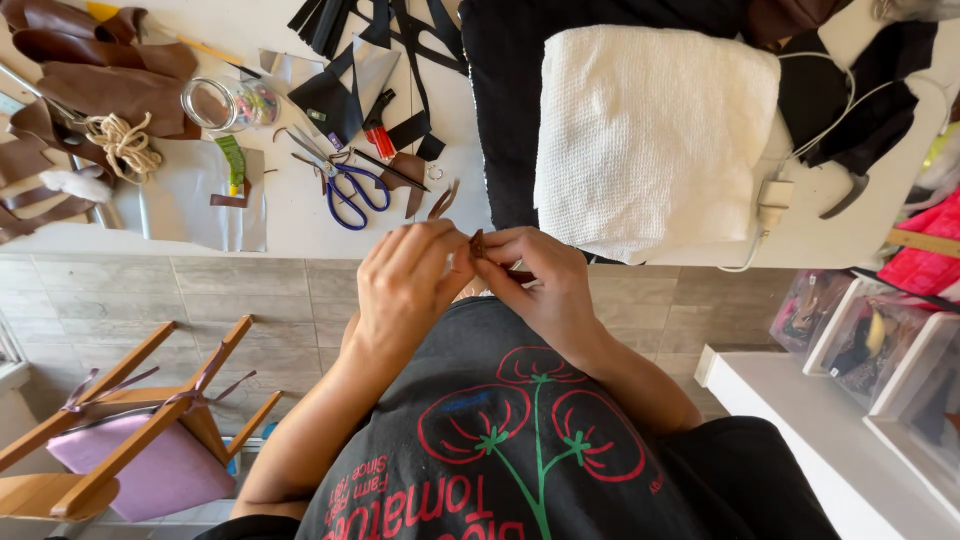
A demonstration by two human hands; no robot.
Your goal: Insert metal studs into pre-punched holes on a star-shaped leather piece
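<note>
Both my hands meet just below the white table's front edge (300, 240), over my dark printed shirt. My left hand (405, 285) and my right hand (540, 280) pinch a small brown leather piece (477, 244) between their fingertips. A thin brown strip (441, 203) sticks up behind my left fingers. Most of the leather piece is hidden by my fingers.
On the table lie blue-handled scissors (345, 185), a red lighter (379, 138), a glass jar (225, 103), a rope coil (122, 143), brown leather pieces (100, 70), black straps (340, 30) and a folded white cloth (650, 130). A wooden chair with a pink cushion (150, 465) stands lower left; clear bins (880, 350) stand at right.
</note>
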